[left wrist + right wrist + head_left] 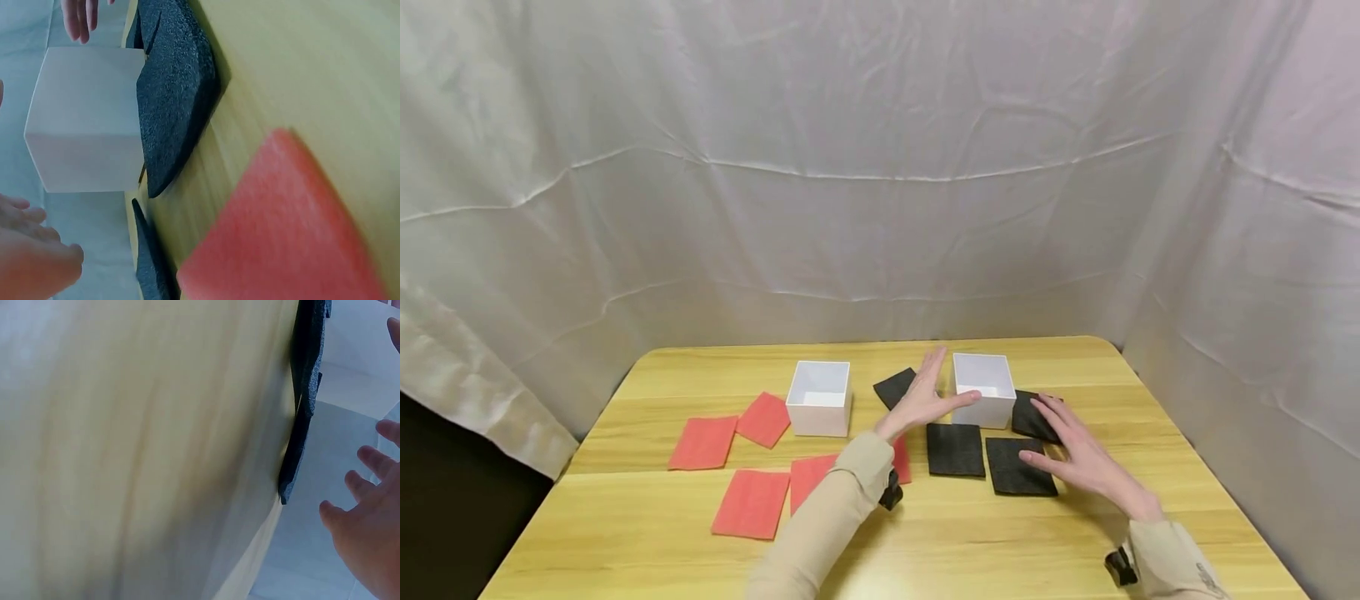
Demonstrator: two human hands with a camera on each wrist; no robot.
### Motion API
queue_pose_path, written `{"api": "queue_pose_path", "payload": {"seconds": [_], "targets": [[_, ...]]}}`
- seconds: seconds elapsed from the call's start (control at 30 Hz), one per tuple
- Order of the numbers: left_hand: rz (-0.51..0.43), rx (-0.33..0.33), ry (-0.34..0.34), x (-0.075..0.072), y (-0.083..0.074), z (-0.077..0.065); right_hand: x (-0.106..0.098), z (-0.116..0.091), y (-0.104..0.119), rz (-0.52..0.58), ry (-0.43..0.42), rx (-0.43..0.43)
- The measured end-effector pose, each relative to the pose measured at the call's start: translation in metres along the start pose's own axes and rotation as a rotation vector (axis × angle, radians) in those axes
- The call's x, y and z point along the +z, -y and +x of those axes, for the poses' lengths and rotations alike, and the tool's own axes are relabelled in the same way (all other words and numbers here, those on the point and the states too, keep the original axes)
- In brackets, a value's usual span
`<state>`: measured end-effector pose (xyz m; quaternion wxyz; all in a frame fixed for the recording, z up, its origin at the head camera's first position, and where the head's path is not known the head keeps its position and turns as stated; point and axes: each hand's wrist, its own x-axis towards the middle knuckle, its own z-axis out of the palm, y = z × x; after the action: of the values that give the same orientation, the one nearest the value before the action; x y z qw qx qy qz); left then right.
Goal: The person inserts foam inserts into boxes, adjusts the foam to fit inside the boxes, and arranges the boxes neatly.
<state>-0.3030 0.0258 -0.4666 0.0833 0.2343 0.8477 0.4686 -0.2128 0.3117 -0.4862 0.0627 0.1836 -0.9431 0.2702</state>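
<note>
My left hand [921, 404], fingers spread, is at the left side of the right white box [988, 414], its thumb overlapping the box front in the head view. Straight fingers of my right hand [1086, 458] reach over two black square pads [1015, 471] on the box's right and front. Neither hand grips anything. Another black pad [955, 452] lies in front of the box, and a fourth piece [892, 388] is partly behind my left hand. From the left wrist, the box [87, 100] stands between my hands.
A second white box [820, 419] stands to the left. Several red square pads lie around it, among them one at the far left [703, 442] and one nearer the front [750, 504]. My left sleeve [831, 517] covers part of others. A pale curtain [880, 233] hangs behind the table.
</note>
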Motion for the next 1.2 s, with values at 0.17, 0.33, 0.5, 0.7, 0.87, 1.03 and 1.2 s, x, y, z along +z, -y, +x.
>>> {"api": "queue_pose_path", "payload": {"seconds": [0.17,0.33,0.5,0.7,0.87,1.03,1.2], "targets": [[-0.103,-0.022,0.031,0.004,-0.001,0.004,0.001,0.000,0.002,0.040,0.015,0.023],[-0.124,-0.021,0.050,0.004,-0.002,0.006,0.002,0.002,0.004,0.054,0.026,0.013],[-0.124,-0.026,0.047,0.004,-0.003,0.008,0.004,0.002,0.002,0.063,0.041,0.018],[-0.099,-0.039,0.034,0.007,-0.004,0.014,0.006,0.004,0.002,0.064,0.040,-0.019],[-0.055,-0.043,0.010,0.008,-0.005,0.016,0.008,0.006,0.001,0.054,0.055,-0.046],[-0.040,-0.034,0.000,0.005,-0.002,0.015,0.007,0.006,0.000,0.068,0.088,-0.034],[-0.055,-0.020,0.004,0.001,0.002,0.011,0.006,0.006,-0.003,0.052,0.112,-0.035]]}}
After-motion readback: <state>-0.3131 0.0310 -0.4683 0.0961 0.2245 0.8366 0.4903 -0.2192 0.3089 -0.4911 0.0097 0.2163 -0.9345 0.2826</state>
